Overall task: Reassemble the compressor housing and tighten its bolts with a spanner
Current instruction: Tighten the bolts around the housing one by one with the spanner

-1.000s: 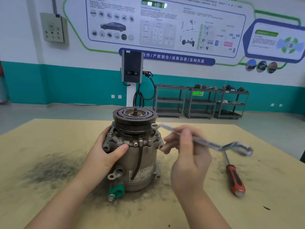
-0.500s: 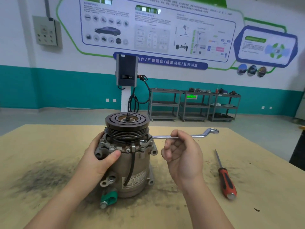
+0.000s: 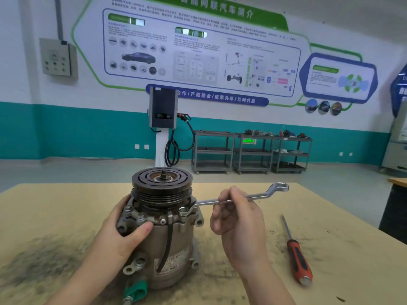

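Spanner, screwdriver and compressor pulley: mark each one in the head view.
spanner (image 3: 255, 197), head view, on the bare shaft right of the hand.
screwdriver (image 3: 300, 260), head view, on the red and black handle.
compressor pulley (image 3: 161, 187), head view, on its dark grooved rim.

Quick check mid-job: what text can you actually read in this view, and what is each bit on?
"合作 / 产教融合 / 成果共享 / 互利共赢": blue banner on the wall.
"智能网联汽车简介": green header, blurred, probable reading.
Compressor label: printed, too blurred to read.
Wall poster small print: unreadable.
Green lit sign: unreadable.
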